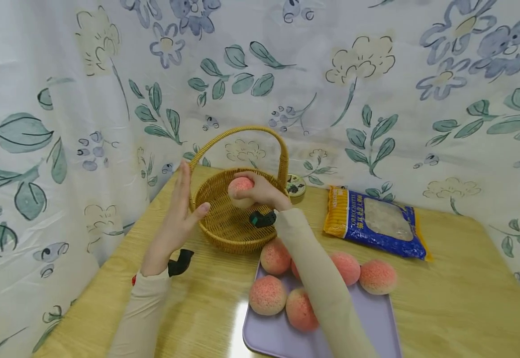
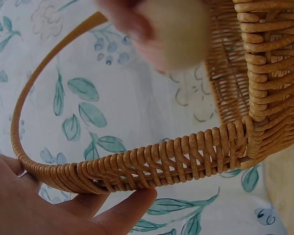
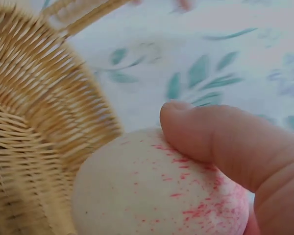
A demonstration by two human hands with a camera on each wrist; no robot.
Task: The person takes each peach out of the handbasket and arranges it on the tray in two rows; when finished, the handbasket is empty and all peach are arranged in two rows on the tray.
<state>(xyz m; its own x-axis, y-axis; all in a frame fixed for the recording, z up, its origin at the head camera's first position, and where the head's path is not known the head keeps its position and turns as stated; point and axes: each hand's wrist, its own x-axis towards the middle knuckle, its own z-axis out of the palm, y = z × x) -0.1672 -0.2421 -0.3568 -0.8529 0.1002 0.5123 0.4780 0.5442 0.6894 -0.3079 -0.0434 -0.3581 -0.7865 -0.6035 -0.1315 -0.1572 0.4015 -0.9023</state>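
A pink-and-cream peach (image 1: 240, 186) is gripped in my right hand (image 1: 265, 191), over the wicker basket (image 1: 221, 226). The right wrist view has the thumb (image 3: 210, 132) laid across the upper side of the peach (image 3: 142, 186), with the woven basket wall (image 3: 54, 112) to its left. My left hand (image 1: 173, 226) is raised at the basket's left side, fingers straight. In the left wrist view its fingers (image 2: 130, 208) touch the outside of the arched handle (image 2: 132, 161), while the other hand passes blurred above with the peach (image 2: 179, 36).
Several more peaches (image 1: 267, 296) lie on a lilac tray (image 1: 282, 340) in front of the basket, partly covered by the right sleeve. A blue and yellow pasta bag (image 1: 376, 221) lies to the right. A small round tin (image 1: 296, 186) stands behind the basket, near the patterned curtain (image 1: 313, 99).
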